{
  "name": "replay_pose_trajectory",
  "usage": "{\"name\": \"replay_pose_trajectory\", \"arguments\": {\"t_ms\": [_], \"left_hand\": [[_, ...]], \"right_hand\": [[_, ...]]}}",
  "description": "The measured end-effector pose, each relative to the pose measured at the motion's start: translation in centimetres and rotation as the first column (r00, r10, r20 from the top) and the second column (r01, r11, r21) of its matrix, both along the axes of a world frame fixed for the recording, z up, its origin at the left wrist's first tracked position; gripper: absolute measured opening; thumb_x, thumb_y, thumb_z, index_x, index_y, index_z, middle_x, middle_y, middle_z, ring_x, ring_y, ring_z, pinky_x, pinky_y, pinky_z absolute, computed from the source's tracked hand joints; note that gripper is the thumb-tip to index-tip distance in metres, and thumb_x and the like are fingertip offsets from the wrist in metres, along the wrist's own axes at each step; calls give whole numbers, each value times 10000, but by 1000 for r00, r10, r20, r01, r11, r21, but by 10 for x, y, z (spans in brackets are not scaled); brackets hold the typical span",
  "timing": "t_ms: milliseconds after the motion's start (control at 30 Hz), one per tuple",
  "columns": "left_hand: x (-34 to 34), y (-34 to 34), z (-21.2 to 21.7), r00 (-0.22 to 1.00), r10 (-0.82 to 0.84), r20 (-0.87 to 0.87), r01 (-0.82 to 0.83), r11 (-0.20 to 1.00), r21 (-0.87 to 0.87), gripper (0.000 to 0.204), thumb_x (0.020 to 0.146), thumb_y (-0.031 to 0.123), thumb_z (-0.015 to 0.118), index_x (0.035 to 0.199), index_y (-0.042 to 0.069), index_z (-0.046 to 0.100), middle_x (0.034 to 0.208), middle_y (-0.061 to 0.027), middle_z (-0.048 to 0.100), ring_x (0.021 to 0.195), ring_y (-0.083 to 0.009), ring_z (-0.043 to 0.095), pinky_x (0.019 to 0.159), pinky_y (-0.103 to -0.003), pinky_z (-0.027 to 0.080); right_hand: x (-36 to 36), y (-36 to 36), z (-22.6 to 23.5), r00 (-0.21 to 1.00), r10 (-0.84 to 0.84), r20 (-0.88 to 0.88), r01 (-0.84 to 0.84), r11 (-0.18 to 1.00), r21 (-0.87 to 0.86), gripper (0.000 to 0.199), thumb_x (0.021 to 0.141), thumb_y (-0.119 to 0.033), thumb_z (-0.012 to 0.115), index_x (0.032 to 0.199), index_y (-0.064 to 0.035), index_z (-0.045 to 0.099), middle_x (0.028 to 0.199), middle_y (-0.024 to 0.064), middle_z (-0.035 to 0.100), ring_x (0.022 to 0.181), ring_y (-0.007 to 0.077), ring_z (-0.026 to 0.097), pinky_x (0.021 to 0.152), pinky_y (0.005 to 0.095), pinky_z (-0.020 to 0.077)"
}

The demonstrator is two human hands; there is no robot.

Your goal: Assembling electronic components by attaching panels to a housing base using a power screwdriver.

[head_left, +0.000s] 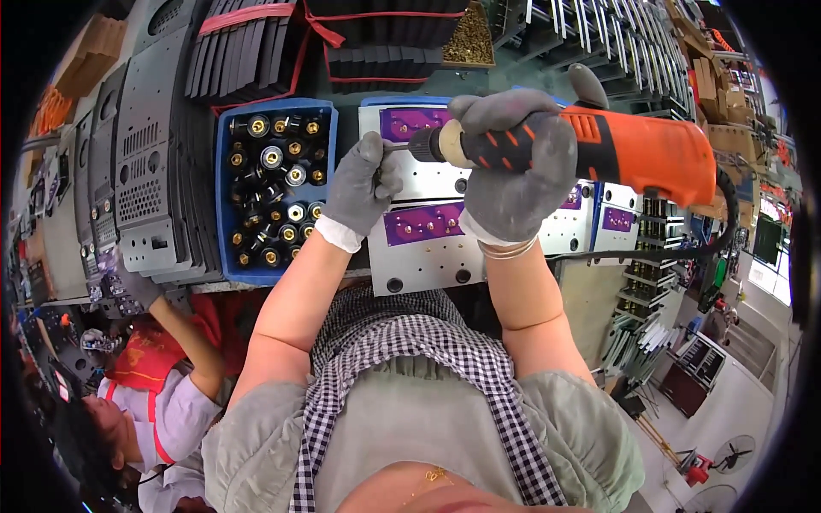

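My right hand (523, 175), in a grey glove, is wrapped round an orange and black corded power screwdriver (654, 154) held level, its bit aimed left. At the bit's tip, my gloved left hand (361, 184) has thumb and finger pinched together; whatever lies between them is too small to make out. Below both hands are flat silver metal panels (428, 261) with round black feet. A purple panel (423, 224) with small metal fittings lies on the near one, and another purple panel (406, 122) shows on the far one, partly behind the screwdriver.
Left of the panels, a blue bin (224, 197) holds several black cylindrical parts with brass centres (271, 156). Stacked perforated metal sheets (150, 162) stand farther left. Bundled black plates (248, 51) and a tray of small brass pieces (469, 38) are behind. A co-worker (167, 385) is at lower left.
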State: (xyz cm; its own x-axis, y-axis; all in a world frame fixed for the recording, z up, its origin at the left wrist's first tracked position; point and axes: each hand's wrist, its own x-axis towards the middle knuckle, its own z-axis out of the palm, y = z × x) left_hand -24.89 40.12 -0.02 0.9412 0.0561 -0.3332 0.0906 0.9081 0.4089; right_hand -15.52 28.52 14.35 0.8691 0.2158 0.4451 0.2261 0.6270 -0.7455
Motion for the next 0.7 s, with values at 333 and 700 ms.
{"name": "replay_pose_trajectory", "arguments": {"t_ms": [333, 700], "left_hand": [[1, 17, -1, 997, 28, 67, -20, 993, -117, 383, 919, 422, 709, 994, 85, 542, 710, 26, 446, 595, -99, 380, 553, -248, 336], [-1, 19, -1, 998, 52, 37, -44, 979, -199, 412, 883, 454, 736, 928, 101, 529, 702, 53, 355, 596, -83, 340, 528, -233, 311]], "right_hand": [[-7, 18, 4, 999, -10, 44, 10, 1000, 9, 640, 977, -217, 633, 1420, -28, 212, 796, 144, 646, 592, 197, 607, 766, 467, 593], [-5, 24, 5, 997, -22, 72, 32, 990, -135, 653, 984, -364, 534, 1464, -64, 209, 809, 111, 612, 656, 219, 604, 763, 504, 581]]}}
